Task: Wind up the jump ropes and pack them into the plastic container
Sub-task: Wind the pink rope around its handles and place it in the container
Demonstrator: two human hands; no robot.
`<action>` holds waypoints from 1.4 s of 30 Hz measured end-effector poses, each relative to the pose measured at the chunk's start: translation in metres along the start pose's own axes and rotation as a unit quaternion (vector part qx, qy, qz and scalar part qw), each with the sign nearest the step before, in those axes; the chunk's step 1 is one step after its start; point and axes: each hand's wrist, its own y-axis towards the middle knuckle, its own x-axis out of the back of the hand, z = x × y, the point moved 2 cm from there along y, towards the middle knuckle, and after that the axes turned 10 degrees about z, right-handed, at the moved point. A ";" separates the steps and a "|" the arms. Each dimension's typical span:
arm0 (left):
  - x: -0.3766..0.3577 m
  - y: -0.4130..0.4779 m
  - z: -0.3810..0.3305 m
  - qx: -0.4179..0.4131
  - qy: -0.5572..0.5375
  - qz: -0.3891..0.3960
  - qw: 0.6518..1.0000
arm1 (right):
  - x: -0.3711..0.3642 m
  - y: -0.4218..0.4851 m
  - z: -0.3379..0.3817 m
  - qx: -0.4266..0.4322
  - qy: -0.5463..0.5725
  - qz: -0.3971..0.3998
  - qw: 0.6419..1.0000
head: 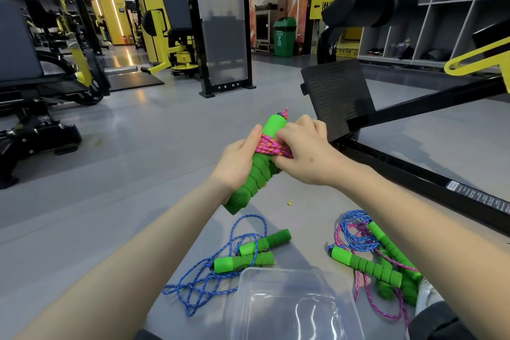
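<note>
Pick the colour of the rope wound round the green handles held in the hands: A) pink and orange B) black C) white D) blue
A: the wound rope around the green handles, which the left hand grips and the right hand pinches, is pink with orange flecks. The loose blue rope lies on the floor.
</note>
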 end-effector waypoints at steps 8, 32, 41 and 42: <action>0.000 0.011 0.007 -0.010 0.046 -0.013 0.999 | -0.005 -0.003 -0.003 -0.023 0.056 -0.031 0.998; -0.001 0.006 0.008 0.021 0.001 0.095 0.995 | -0.010 -0.003 0.001 -0.084 0.206 0.031 0.975; 0.001 0.008 0.003 0.041 -0.018 0.067 0.997 | -0.006 -0.004 -0.006 -0.071 0.203 -0.008 0.976; 0.003 0.009 0.002 0.044 -0.018 0.060 0.997 | -0.006 -0.003 -0.005 -0.066 0.188 -0.034 0.979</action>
